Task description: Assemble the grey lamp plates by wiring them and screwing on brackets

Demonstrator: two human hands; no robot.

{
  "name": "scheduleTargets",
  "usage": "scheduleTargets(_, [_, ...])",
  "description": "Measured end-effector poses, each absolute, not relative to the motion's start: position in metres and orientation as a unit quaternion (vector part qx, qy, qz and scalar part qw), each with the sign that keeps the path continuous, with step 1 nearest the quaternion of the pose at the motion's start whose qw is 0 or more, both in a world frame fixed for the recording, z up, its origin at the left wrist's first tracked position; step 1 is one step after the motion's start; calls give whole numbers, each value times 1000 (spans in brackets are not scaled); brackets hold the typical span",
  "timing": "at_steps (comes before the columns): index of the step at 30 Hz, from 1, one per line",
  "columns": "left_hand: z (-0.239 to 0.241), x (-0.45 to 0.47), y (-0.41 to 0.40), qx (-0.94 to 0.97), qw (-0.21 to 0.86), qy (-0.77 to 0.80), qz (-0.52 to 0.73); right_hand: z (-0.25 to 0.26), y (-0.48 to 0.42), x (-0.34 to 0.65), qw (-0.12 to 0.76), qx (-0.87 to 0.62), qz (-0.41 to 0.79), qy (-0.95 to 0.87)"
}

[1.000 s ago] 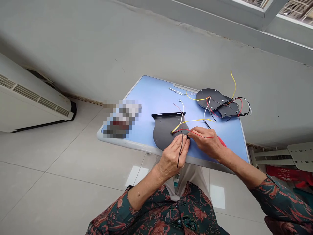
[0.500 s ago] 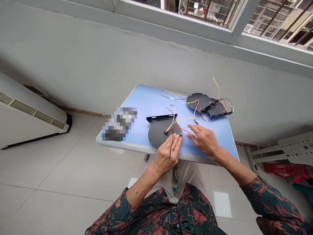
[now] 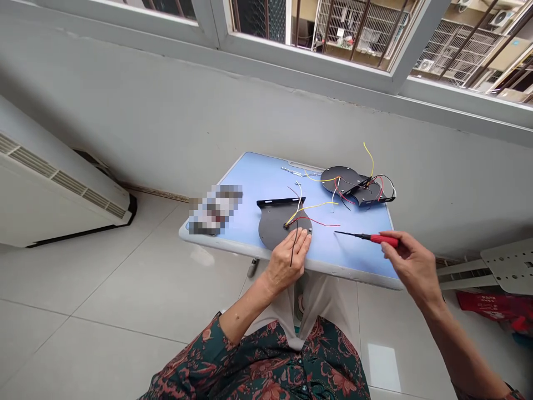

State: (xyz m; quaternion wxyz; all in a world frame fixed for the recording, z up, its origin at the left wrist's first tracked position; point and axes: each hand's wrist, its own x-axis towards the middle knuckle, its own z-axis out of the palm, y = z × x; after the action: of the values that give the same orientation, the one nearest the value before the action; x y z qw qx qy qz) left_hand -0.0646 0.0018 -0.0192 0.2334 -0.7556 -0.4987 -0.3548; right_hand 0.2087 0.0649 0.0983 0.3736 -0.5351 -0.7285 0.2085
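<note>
A round black metal plate (image 3: 272,225) with a bracket edge lies near the front of the small blue table (image 3: 258,172). Red, yellow, white and black wires (image 3: 310,206) come out of its centre hole. My left hand (image 3: 287,261) rests on the plate's near edge, fingers flat, with the black wire lying across it. My right hand (image 3: 412,264) is off the table's right corner and is closed on the red handle of a screwdriver (image 3: 366,237), whose thin shaft points left over the table.
Two more black plates with wires (image 3: 353,183) lie at the table's back right. A blurred object (image 3: 214,208) sits at the left edge. A white heater (image 3: 58,189) stands on the left, a white rack (image 3: 495,264) on the right, a wall behind.
My right hand left the wires by the plate, picked up the red screwdriver and drew back to the right. My left hand stayed on the plate. The view tilted upward.
</note>
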Motion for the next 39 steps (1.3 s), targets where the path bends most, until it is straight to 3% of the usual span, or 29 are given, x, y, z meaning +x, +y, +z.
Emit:
scheduleTargets(3, [-19, -65, 2, -756, 236, -498, -353, 123, 69, 200, 448, -485, 339, -670])
scheduleTargets(6, [-19, -65, 2, -755, 239, -498, -353, 131, 74, 181, 495, -431, 368, -659])
scheduleTargets(21, [-16, -66, -1, -760, 218, -497, -358, 123, 81, 117, 462, -344, 157, -802])
scheduleTargets(33, [-18, -64, 0, -759, 225, -498, -355, 124, 84, 111, 441, -328, 130, -825])
scheduleTargets(39, [-19, -65, 0, -762, 207, -501, -355, 142, 88, 104, 383, -311, 103, -864])
